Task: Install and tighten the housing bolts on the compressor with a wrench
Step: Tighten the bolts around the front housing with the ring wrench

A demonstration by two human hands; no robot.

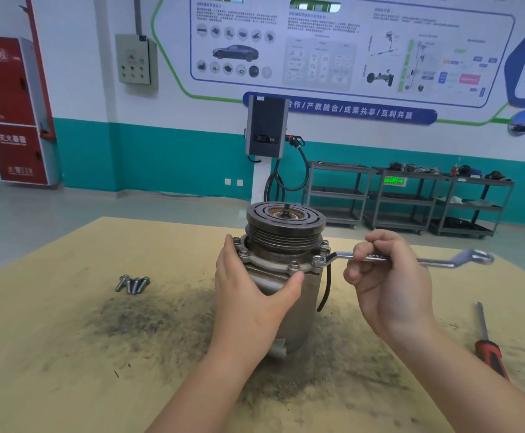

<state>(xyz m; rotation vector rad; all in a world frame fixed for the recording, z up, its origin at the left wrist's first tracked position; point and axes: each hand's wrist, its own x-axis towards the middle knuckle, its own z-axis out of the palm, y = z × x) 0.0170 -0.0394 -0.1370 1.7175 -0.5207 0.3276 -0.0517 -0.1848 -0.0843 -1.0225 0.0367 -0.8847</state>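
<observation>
The grey metal compressor [298, 295] stands upright in the middle of the table, its grooved pulley [285, 220] on top. Several bolts sit in the housing flange; one [294, 264] faces me at the front. My left hand [248, 292] grips the housing from the left, thumb across the front under the flange. My right hand [386, 276] holds the shank of a silver offset ring wrench [436, 260]. The wrench's ring end [319, 260] sits over a bolt at the flange's right front corner, and its handle points right.
Several loose bolts [133, 284] lie on the tan, grime-stained tabletop [67, 354] to the left of the compressor. A screwdriver with a red and black handle [489, 351] lies at the right edge. Shelving carts [411, 198] and a wall charger [265, 129] stand beyond the table.
</observation>
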